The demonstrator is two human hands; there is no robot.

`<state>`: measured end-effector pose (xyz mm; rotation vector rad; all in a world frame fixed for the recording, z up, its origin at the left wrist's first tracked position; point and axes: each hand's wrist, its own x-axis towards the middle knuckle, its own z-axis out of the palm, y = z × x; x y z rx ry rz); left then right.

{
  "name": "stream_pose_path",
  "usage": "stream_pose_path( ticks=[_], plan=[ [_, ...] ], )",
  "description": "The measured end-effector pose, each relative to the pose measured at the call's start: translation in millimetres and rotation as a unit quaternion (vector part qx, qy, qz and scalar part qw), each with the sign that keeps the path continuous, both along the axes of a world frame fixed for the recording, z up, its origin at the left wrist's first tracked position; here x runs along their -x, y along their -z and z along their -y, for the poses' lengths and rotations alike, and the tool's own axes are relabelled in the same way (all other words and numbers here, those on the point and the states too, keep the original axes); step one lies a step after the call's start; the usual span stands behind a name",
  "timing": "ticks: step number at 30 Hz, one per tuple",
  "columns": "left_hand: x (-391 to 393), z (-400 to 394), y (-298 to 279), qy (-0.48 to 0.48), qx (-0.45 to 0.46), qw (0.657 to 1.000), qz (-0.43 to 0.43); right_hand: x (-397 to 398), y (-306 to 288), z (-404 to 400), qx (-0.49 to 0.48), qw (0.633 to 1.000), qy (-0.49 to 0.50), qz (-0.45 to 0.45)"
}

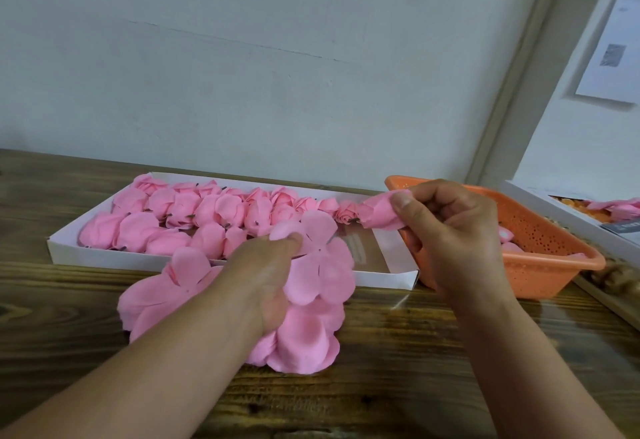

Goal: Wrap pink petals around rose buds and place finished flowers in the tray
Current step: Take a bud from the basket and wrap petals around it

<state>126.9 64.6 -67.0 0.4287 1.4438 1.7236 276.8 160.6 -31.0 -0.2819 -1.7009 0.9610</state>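
A white cardboard tray (221, 267) lies across the wooden table, filled on its left with several finished pink flowers (180, 216). My right hand (453, 234) pinches a wrapped pink flower (379, 215) above the tray's right end. My left hand (266, 272) reaches into a pile of flat pink petal sheets (311, 320) in front of the tray, its thumb and fingers pinching the top sheet (320, 265) and lifting it.
An orange perforated plastic basket (540, 265) holding pink buds stands right of the tray. A second white box (588, 210) with orange and pink flowers sits at the far right. A pale wall rises right behind the table.
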Motion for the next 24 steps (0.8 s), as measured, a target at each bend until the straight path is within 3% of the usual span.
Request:
stream_pose_path(
  ticks=[5,15,24],
  plan=[
    [-5,0,5,0.003,-0.009,1.0,-0.004,5,3,10,-0.046,0.995,0.006,0.092],
    [-11,3,1,0.001,-0.015,0.996,0.083,10,11,8,-0.038,0.986,0.003,0.162],
    [-14,7,-2,0.023,-0.038,0.994,0.104,10,10,10,-0.046,0.985,-0.008,0.167]
  ],
)
